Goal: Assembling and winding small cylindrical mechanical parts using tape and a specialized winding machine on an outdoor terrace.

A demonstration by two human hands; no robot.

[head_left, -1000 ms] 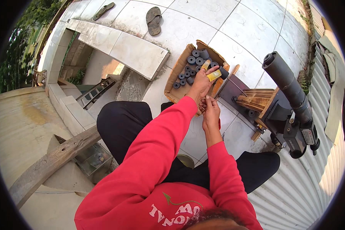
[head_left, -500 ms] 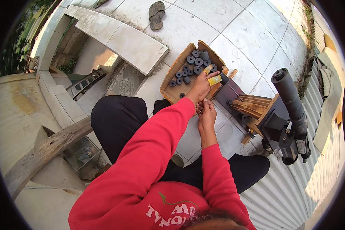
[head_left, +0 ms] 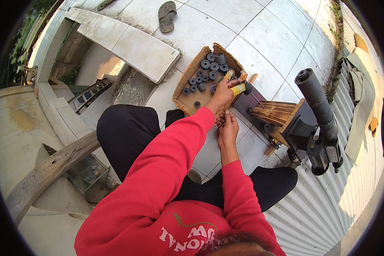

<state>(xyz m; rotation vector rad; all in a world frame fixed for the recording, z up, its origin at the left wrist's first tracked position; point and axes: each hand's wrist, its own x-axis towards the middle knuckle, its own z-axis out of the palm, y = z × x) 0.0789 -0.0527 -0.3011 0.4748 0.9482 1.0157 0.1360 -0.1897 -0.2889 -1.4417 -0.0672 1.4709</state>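
Observation:
My left hand (head_left: 221, 94) reaches over the right side of a cardboard box, its fingers closed around a black roller (head_left: 247, 88) at the end of a thin metal rod (head_left: 255, 99). Yellow material (head_left: 238, 89) covers parts of those fingers; wrap or loose strip, I cannot tell. Just nearer to me, my right hand (head_left: 228, 129) is raised with curled fingers, thumb and fingertips pressed together. Anything in that pinch is too small to make out. Inside the cardboard box (head_left: 181, 102) lie several black rollers (head_left: 205, 65) with centre holes, larger and smaller.
Right of the box, a wooden block (head_left: 274, 112) and a dark power tool (head_left: 318, 111) stand on a base. A sandal (head_left: 167, 17) lies on the tiled floor (head_left: 209, 21). A tiled ledge (head_left: 132, 47) is at upper left, a wooden beam (head_left: 55, 160) at left, corrugated sheet (head_left: 311, 205) at right.
The whole view has shifted slightly, so most things sit a little further left. My left hand stays at the roller, and my right hand keeps its pinch beside the box.

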